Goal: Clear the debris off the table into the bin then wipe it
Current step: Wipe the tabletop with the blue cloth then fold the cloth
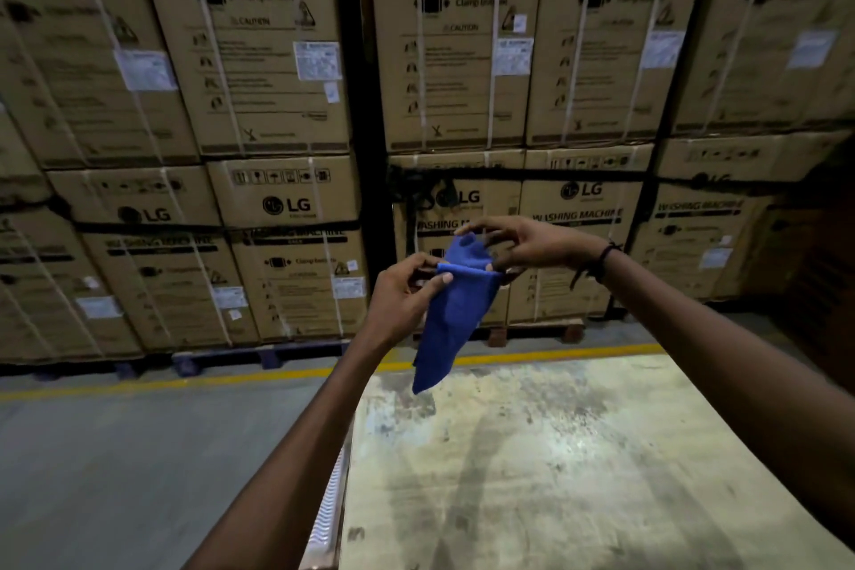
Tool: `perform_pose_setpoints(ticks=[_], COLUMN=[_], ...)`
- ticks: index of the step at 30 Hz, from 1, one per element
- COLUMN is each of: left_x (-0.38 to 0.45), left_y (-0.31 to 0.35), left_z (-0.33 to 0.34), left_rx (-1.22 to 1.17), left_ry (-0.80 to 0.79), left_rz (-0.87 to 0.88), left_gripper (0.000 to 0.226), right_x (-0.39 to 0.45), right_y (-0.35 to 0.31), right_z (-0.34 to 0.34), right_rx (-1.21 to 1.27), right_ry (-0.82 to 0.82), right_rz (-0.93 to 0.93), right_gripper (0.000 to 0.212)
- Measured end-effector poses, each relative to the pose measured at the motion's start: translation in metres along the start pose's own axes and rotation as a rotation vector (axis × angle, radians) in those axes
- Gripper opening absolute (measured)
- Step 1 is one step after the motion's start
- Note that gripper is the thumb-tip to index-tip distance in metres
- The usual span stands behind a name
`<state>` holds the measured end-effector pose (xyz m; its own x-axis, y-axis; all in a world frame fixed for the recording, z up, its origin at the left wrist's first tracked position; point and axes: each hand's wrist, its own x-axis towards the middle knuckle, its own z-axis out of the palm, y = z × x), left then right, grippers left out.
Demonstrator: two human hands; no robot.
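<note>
A blue cloth hangs in the air above the far left corner of the table. My left hand pinches its upper left edge between thumb and fingers. My right hand pinches the cloth's top fold from the right, fingers curled over it. The cloth's lower tip dangles just above the tabletop. The tabletop is pale, stained and worn, and no loose debris shows on the visible part. No bin is in view.
Stacked cardboard washing machine boxes on pallets fill the background. A yellow floor line runs in front of them. Grey concrete floor lies left of the table's metal edge.
</note>
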<state>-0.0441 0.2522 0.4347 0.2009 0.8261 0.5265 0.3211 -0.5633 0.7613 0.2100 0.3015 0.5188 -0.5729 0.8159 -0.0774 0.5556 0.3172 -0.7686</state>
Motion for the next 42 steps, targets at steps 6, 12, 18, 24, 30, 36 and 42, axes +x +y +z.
perform_pose_setpoints(ticks=[6, 12, 18, 24, 30, 36, 42], left_x=[0.032, 0.040, 0.047, 0.049, 0.054, 0.054, 0.047], left_y=[0.009, 0.034, 0.040, 0.040, 0.041, 0.043, 0.049], left_z=[-0.011, -0.018, -0.018, -0.014, -0.012, -0.014, -0.023], left_rx=[0.037, -0.066, -0.050, -0.117, -0.241, -0.359, -0.462], left_ry=[-0.030, -0.107, 0.024, 0.115, 0.202, 0.246, 0.114], left_rz=[0.034, -0.001, -0.013, -0.046, -0.043, -0.004, -0.001], left_gripper=[0.023, 0.028, 0.010, 0.010, 0.007, 0.022, 0.027], right_x=[-0.002, -0.003, -0.003, -0.002, -0.001, 0.006, 0.013], right_y=[-0.021, -0.040, -0.035, -0.021, -0.010, -0.018, -0.023], right_z=[-0.018, -0.035, -0.045, -0.037, -0.001, 0.028, 0.025], right_rx=[-0.053, -0.123, 0.045, 0.244, 0.373, 0.296, 0.407], right_ry=[-0.069, -0.154, 0.020, 0.226, 0.313, 0.526, 0.568], right_rz=[0.000, -0.025, -0.059, -0.108, -0.190, -0.329, -0.361], right_gripper=[0.076, 0.070, 0.052, 0.037, 0.059, 0.051, 0.052])
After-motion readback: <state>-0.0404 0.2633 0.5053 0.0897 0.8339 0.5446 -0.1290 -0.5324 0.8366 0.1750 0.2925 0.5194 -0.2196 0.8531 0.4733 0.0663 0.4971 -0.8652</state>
